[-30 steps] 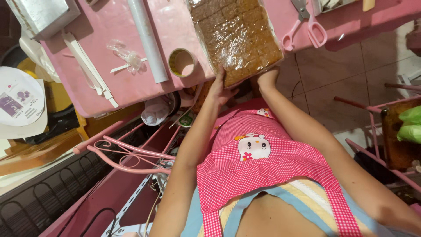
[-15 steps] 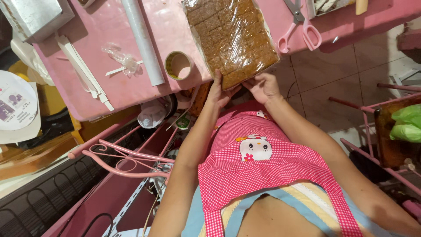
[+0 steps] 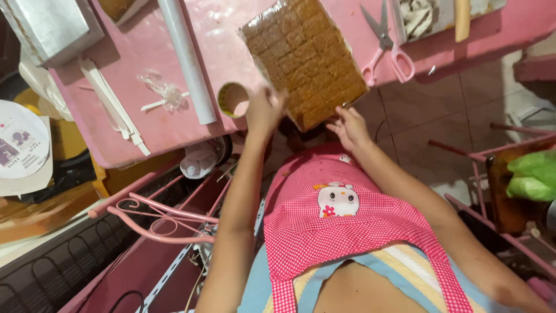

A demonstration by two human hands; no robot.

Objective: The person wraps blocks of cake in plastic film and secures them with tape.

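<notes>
A: Fingers of the left hand (image 3: 263, 109) curled at the wrapped slab's (image 3: 305, 57) near corner; right hand (image 3: 347, 127) fingers spread under its edge.

B: Slab lay on the bench (image 3: 145, 124), beside the tape roll (image 3: 233, 99). Wrapping stage, apparently; sealing would need tape.

The slab (image 3: 304, 55) is a brown, rectangular sheet of baked sweet scored into small squares and wrapped in clear, glossy film. It lies flat and askew on the pink surface (image 3: 226, 40), its near corner jutting over the near edge. A tape roll (image 3: 233, 99), tan with an open core, lies just beside its left corner.
</notes>
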